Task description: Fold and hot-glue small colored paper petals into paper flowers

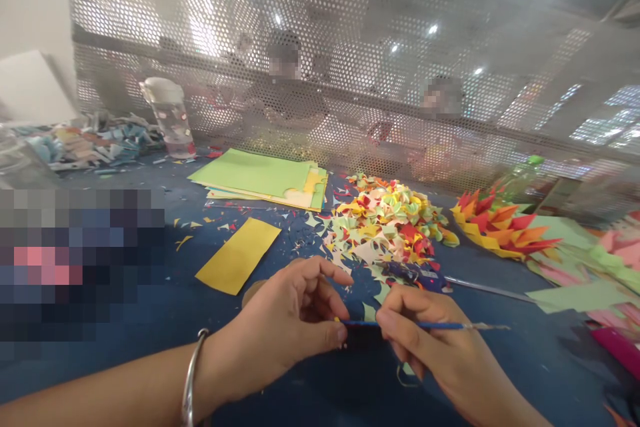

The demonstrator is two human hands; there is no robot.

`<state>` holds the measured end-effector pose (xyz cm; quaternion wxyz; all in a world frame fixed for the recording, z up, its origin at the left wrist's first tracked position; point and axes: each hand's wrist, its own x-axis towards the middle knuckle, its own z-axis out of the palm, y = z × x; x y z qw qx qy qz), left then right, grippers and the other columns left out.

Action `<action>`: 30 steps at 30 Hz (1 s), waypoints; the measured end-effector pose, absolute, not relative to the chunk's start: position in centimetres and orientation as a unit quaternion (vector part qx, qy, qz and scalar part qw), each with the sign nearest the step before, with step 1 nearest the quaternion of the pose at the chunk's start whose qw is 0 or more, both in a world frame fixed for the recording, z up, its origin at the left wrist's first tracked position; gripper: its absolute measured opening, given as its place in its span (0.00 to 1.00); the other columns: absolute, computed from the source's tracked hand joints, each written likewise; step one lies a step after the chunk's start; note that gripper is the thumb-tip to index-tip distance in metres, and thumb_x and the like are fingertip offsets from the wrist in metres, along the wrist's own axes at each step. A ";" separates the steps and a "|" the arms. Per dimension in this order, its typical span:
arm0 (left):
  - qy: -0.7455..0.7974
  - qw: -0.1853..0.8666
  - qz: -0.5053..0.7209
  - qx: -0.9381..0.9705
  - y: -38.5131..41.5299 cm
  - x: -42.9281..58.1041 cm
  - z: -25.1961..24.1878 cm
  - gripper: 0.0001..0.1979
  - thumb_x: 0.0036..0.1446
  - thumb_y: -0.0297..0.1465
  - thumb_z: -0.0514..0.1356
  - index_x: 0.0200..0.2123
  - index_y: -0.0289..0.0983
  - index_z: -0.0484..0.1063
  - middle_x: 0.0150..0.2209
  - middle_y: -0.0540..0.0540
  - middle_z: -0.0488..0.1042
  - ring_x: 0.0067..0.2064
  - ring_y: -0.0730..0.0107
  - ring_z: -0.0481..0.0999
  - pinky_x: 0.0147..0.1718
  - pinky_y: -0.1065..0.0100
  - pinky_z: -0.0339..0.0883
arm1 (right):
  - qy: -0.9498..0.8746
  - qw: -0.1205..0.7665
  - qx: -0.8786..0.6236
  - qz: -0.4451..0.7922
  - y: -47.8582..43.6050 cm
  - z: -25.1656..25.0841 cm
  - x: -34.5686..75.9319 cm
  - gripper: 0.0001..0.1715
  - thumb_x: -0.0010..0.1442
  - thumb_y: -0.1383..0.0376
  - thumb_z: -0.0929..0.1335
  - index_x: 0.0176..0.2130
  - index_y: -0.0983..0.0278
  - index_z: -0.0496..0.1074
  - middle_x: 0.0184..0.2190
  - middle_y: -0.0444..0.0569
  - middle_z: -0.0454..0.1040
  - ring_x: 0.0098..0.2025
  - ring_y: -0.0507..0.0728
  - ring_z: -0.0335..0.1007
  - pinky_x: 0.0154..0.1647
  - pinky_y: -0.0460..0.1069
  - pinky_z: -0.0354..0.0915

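Observation:
A thin blue paintbrush point(440, 325) lies level between my two hands, its pale, silvery end pointing right. My right hand point(425, 333) pinches its blue handle near the middle. At the handle's left end, my left hand point(305, 307) has its thumb and fingers closed around a tiny yellow bit of paper point(337, 320), mostly hidden by the fingers; its index finger arches above. Behind my left wrist lies a yellow paper rectangle point(240, 255). Just beyond my hands spreads a heap of small cut paper pieces point(390, 213) in red, yellow, orange and pale green.
Stacked coloured sheets point(255, 173) lie farther back. A folded-paper flower form point(505, 223) stands at the right, near a green bottle point(520, 180). At the back left are a clear bottle point(170, 117) and a scrap pile point(95, 140). A perforated screen point(225, 33) borders the table; people sit behind it.

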<state>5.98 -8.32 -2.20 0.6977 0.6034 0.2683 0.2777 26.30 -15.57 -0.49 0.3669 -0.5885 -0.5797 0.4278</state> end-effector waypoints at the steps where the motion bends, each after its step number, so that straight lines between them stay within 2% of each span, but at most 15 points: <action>1: 0.267 0.701 0.279 0.599 -8.2 6.0 -2.2 0.22 0.48 0.25 0.67 0.46 0.38 0.65 0.33 0.52 0.72 0.31 0.75 0.69 0.33 0.70 0.64 | -0.576 0.371 -0.592 0.425 -15.6 -0.4 26.3 0.22 0.61 0.51 0.67 0.25 0.63 0.66 0.17 0.39 0.63 0.17 0.47 0.57 0.17 0.42 0.53; 5: 0.262 0.705 0.288 0.593 -7.8 6.0 -2.4 0.21 0.50 0.25 0.65 0.46 0.38 0.64 0.33 0.52 0.71 0.31 0.76 0.69 0.32 0.70 0.65 | -0.562 0.394 -0.599 0.411 -15.6 -0.1 26.4 0.22 0.60 0.51 0.68 0.24 0.63 0.66 0.17 0.39 0.62 0.17 0.46 0.56 0.17 0.42 0.53; 11: 0.267 0.694 0.350 0.570 -7.6 6.0 -2.4 0.25 0.49 0.24 0.66 0.47 0.40 0.59 0.38 0.54 0.66 0.29 0.81 0.68 0.29 0.73 0.66 | -0.538 0.424 -0.609 0.399 -15.7 0.1 26.6 0.23 0.60 0.51 0.68 0.22 0.63 0.65 0.17 0.39 0.62 0.16 0.46 0.55 0.16 0.42 0.51; 30: 0.274 0.642 0.342 0.629 -8.3 6.3 -2.3 0.21 0.50 0.21 0.62 0.43 0.41 0.57 0.35 0.54 0.67 0.33 0.76 0.68 0.34 0.69 0.65 | -0.557 0.402 -0.618 0.382 -15.9 0.0 26.7 0.22 0.59 0.51 0.67 0.23 0.62 0.65 0.16 0.39 0.61 0.17 0.47 0.55 0.17 0.43 0.51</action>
